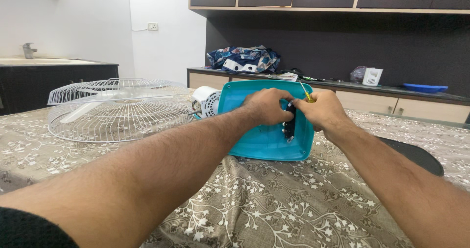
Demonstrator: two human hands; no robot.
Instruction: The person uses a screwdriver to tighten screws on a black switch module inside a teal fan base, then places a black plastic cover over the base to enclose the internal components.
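Teal fan base lies tipped on the floral-cloth desk, at 12 o'clock from the wearer. Left hand rests on its upper face, fingers curled at the black switch block. Right hand has its grip pinched around a yellow-handled screwdriver, touching the block. White wire fan cage sits at 10 o'clock, motor adjoining base.

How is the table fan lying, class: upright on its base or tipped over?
Tipped over. The white wire cage lies flat on the cloth-covered table, and the teal base stands on edge, underside toward both hands.
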